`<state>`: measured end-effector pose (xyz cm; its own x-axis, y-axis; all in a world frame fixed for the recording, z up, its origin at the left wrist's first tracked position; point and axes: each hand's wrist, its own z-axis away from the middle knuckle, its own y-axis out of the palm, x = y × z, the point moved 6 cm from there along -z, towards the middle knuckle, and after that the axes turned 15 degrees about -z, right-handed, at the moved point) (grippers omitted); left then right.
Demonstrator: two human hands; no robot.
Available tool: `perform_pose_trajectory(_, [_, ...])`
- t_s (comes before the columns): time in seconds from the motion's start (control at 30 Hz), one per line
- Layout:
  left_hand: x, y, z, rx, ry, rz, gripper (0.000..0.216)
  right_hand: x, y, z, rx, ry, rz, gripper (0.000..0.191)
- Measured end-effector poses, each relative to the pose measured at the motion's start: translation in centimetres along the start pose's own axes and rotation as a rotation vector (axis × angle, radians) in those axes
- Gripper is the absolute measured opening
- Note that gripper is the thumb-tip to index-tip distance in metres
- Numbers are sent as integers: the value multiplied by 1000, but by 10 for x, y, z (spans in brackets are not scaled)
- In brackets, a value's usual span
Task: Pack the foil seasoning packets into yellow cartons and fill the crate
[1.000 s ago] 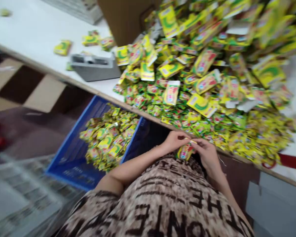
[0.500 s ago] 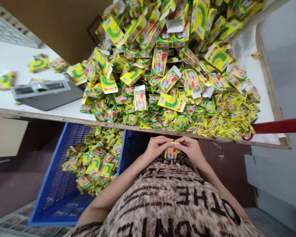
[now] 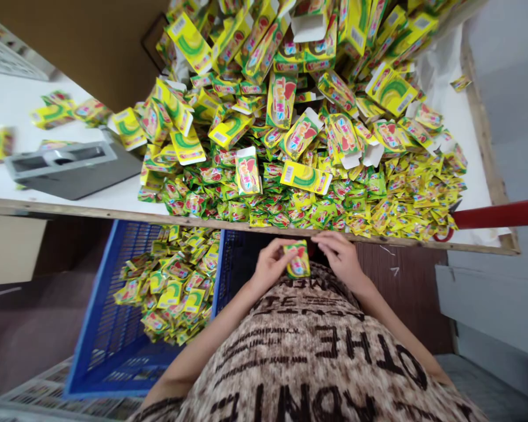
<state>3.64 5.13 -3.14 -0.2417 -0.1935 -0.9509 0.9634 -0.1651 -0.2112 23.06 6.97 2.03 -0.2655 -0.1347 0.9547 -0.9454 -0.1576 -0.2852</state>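
Between thumb and fingers, my left hand (image 3: pixel 271 261) grips a small yellow-green candy box (image 3: pixel 298 259) with a red heart-like print. It is held in front of my body, just below the table's near edge. My right hand (image 3: pixel 341 258) is a little to the right of the box, off it, with fingers apart and nothing in them. Beyond both hands lies a heap of small wrapped candies (image 3: pixel 321 210), and on top of and behind them are many similar boxes (image 3: pixel 281 99), some with white flaps raised.
A blue plastic crate (image 3: pixel 92 328) on my lower left holds a pile of filled-looking boxes (image 3: pixel 176 281). On the table stand a grey dispenser-like holder (image 3: pixel 74 170) and a brown carton (image 3: pixel 92 41). A red bar (image 3: pixel 501 214) juts in from the right. Wooden strips (image 3: pixel 193 221) edge the table.
Both hands were on the box; my right hand has since let go and moved slightly right. The box has shifted a little left in my left hand. The view has tilted slightly.
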Motion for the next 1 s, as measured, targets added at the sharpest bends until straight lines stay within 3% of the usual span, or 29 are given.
perform_pose_trajectory(0.1, [36,-79,24,-454,-139,-64,36,-3,-13,-33,-132,-68,278,25])
perform_pose_trajectory(0.2, [80,-170,70,-839,-367,-382,37,-14,-8,-52,-54,-84,493,35])
perform_pose_trajectory(0.27, [88,-206,92,-996,-442,-615,38,-20,-4,-54,-17,-107,552,39])
perform_pose_trajectory(0.3, [84,-211,94,-1028,-421,-681,35,-22,-3,-52,-16,-127,561,39])
perform_pose_trajectory(0.33, [75,-205,89,-1013,-362,-700,31,-22,-4,-51,-20,-150,559,39])
perform_pose_trajectory(0.4, [46,-166,55,-850,-182,-609,24,-22,-6,-47,-38,-190,534,38])
perform_pose_trajectory(0.5, [-4,-67,-29,-360,50,-267,28,-22,-13,-47,-68,-199,477,36])
perform_pose_trajectory(0.57, [-27,-19,-77,-261,71,-136,37,-24,-18,-49,-79,-172,450,34])
perform_pose_trajectory(0.63, [-36,9,-110,-272,41,-159,36,-25,-26,-50,-137,-137,419,34])
perform_pose_trajectory(0.7, [-36,18,-125,-301,15,-193,27,-24,-35,-49,-264,-99,338,34])
perform_pose_trajectory(0.8, [-31,19,-119,-268,-10,-81,17,-28,-35,-47,-394,46,67,32])
perform_pose_trajectory(0.9, [-33,17,-99,-169,-13,102,19,-36,-12,-49,-354,230,-225,31])
perform_pose_trajectory(1.0, [-40,14,-82,-114,33,219,21,-40,8,-50,-339,310,-379,34])
